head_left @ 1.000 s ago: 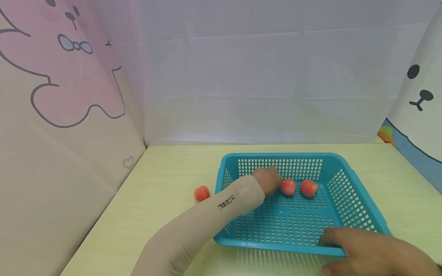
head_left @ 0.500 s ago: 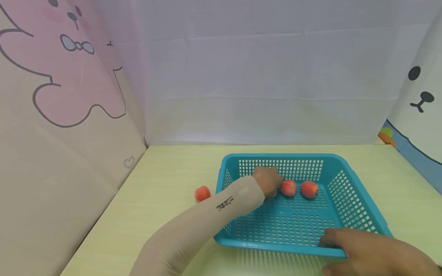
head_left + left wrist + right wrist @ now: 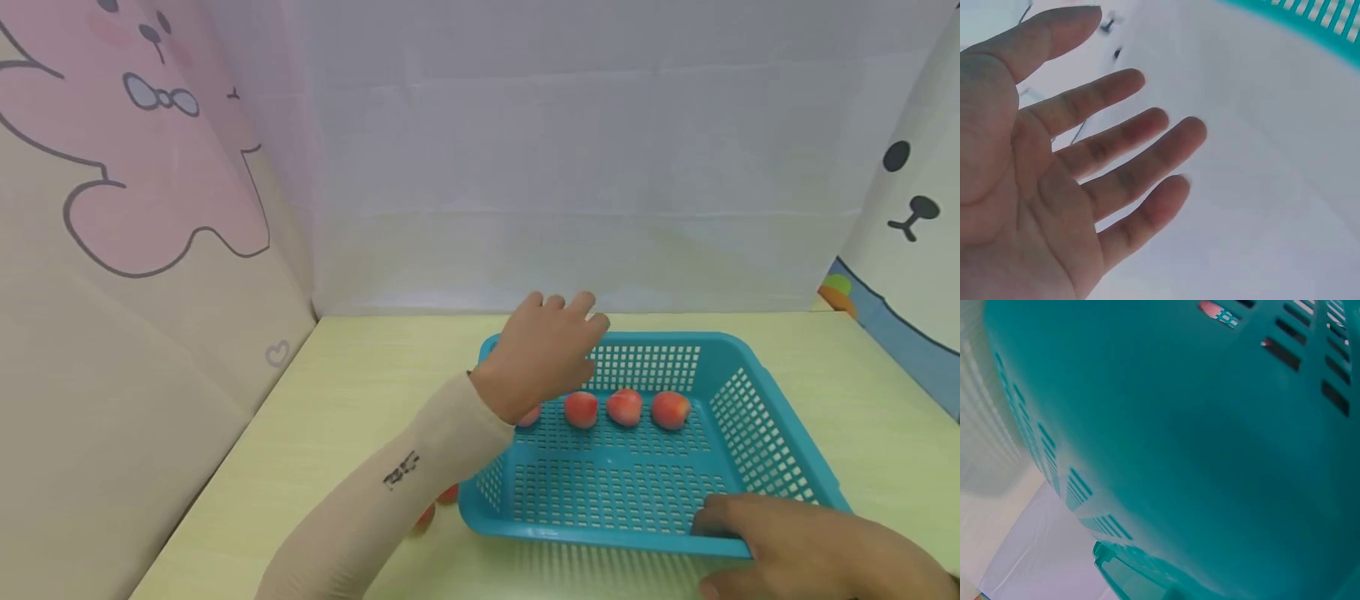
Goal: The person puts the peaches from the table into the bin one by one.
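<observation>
My left hand (image 3: 542, 354) hovers over the back left part of a teal plastic basket (image 3: 615, 533). In the left wrist view that left hand (image 3: 1079, 162) has its fingers spread and nothing in it. Inside the basket, several red peaches stand in a row along the back: a right-hand peach (image 3: 671, 410), a middle peach (image 3: 625, 407), another peach (image 3: 581, 410), and a leftmost peach (image 3: 529, 417) partly hidden by my wrist. My right hand (image 3: 810, 542) grips the basket's front right rim. The basket's wall (image 3: 1166, 437) fills most of the right wrist view.
Two more peaches peek out beside my left sleeve, an upper peach (image 3: 448, 494) and a lower peach (image 3: 426, 518), on the pale table (image 3: 360, 375) left of the basket. A white cloth (image 3: 585, 167) hangs behind, with printed cloths at both sides.
My left hand has lifted out of the basket and moved left, uncovering more peaches in the row. The peach seen on the table left of the basket is now hidden. My right hand stays put.
</observation>
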### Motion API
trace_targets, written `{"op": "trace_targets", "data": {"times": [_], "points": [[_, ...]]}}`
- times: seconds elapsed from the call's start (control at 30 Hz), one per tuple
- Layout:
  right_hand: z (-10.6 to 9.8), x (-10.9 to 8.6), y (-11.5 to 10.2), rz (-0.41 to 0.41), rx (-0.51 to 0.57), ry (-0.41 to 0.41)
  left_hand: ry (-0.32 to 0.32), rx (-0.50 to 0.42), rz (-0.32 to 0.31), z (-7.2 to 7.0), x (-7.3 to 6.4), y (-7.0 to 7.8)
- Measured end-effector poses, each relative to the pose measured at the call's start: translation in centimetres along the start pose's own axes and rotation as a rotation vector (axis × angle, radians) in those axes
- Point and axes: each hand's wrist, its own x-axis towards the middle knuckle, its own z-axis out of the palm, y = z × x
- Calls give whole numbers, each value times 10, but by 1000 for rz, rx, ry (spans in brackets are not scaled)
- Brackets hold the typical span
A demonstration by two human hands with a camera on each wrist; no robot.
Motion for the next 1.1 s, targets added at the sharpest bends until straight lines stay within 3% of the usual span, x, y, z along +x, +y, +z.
{"op": "trace_targets", "data": {"times": [0.13,0.23,0.3,0.47,0.6,0.67,0.73,0.83,0.93,1.1], "points": [[-3,-1,-1,-45,-17,0,302,42,-24,-22,-36,-14],[-6,0,-1,-111,-36,-6,435,-13,-58,-32,-67,-24],[-8,2,0,-146,-45,-14,483,-67,-82,-36,-87,-30],[-8,3,2,-139,-22,-26,588,-160,-156,-36,-135,-44],[-6,4,4,-163,-48,-18,702,-186,-288,-33,-172,-52],[-6,5,5,-173,-59,-16,722,-195,-346,-30,-187,-52],[-7,5,5,-186,-71,-14,721,-208,-362,-26,-195,-50],[-7,6,5,-179,-70,-16,686,-241,-334,-21,-197,-49],[-7,7,6,-176,-75,-15,667,-282,-308,-14,-192,-54],[-7,6,6,-182,-72,-14,641,-343,-277,5,-175,-77]]}}
